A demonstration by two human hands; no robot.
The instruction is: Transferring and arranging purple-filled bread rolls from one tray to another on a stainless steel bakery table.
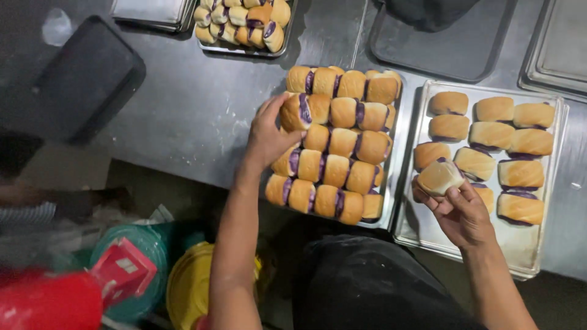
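Note:
My left hand [269, 134] rests on the left side of a pile of golden bread rolls with purple filling [342, 143], its fingers curled around one roll [296, 112] at the pile's upper left. The pile covers a metal tray [396, 177]. My right hand [460, 211] holds a single pale roll [439, 177] over the near left part of a second metal tray [526, 244]. On that tray, rolls [498, 140] lie flat in rows.
A third tray of rolls [241, 27] sits at the far edge of the steel table [195, 104]. Empty trays [452, 52] lie at the back right, a dark tray [85, 76] at left. Below the table edge are yellow [189, 284], green and red plastic items.

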